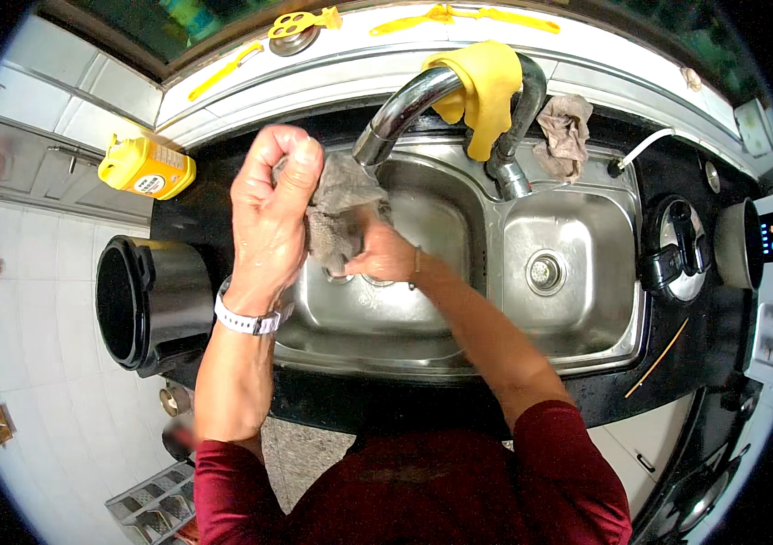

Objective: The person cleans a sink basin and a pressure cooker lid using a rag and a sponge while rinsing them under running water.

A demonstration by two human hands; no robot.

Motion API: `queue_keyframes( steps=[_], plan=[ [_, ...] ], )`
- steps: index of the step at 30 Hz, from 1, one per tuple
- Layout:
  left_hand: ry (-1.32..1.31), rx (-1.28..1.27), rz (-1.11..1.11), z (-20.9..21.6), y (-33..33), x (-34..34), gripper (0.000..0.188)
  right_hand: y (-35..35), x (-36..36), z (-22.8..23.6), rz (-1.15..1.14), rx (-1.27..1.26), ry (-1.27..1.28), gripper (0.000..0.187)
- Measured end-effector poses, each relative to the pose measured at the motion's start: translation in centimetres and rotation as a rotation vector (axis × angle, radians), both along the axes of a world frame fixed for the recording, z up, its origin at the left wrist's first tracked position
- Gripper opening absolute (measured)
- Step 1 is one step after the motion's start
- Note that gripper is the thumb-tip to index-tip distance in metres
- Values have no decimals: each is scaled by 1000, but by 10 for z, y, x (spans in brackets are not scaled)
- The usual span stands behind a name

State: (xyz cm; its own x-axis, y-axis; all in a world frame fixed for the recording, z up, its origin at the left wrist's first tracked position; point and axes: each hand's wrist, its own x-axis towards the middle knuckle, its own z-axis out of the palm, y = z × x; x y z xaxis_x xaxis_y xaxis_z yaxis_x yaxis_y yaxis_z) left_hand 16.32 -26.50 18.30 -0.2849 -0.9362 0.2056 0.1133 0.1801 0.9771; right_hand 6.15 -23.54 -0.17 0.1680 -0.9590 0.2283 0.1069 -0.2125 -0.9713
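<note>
A wet-looking grey-brown cloth (343,186) hangs bunched over the larger, left basin (423,318) of a steel double sink. My left hand (268,218), with a white watch band at the wrist, is raised near the faucet mouth and closed round the cloth's upper end. Lower down, my right hand (389,254) grips the same cloth, its fingers partly hidden by the fabric and slightly blurred. The curved chrome faucet (409,109) reaches over the basin just behind the cloth. I cannot tell whether water is running.
A yellow cloth (488,82) drapes over the faucet; a brown rag (565,136) lies behind the right basin (577,313). At left stand a steel cooker pot (182,295) and a yellow jug (146,168). A cooker lid (677,250) and a thin stick (656,359) lie at right.
</note>
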Motion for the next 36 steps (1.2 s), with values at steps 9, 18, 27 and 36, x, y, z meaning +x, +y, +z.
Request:
queue_keyframes(
  steps=[9, 18, 27, 36],
  plan=[
    [211, 21, 341, -10, -37, 55, 17, -36, -38, -23, -308, 281, 107, 41],
    [287, 1232, -11, -232, 28, 67, 76, -26, -31, -5, -196, -252, 382, 34],
    [692, 1315, -179, -214, 33, 15, 69, 80, -16, 47, 360, -400, 330, 28],
    [534, 1229, -65, -156, 44, 8, 53, -10, -75, 8, -117, 440, 6, 38]
  ],
)
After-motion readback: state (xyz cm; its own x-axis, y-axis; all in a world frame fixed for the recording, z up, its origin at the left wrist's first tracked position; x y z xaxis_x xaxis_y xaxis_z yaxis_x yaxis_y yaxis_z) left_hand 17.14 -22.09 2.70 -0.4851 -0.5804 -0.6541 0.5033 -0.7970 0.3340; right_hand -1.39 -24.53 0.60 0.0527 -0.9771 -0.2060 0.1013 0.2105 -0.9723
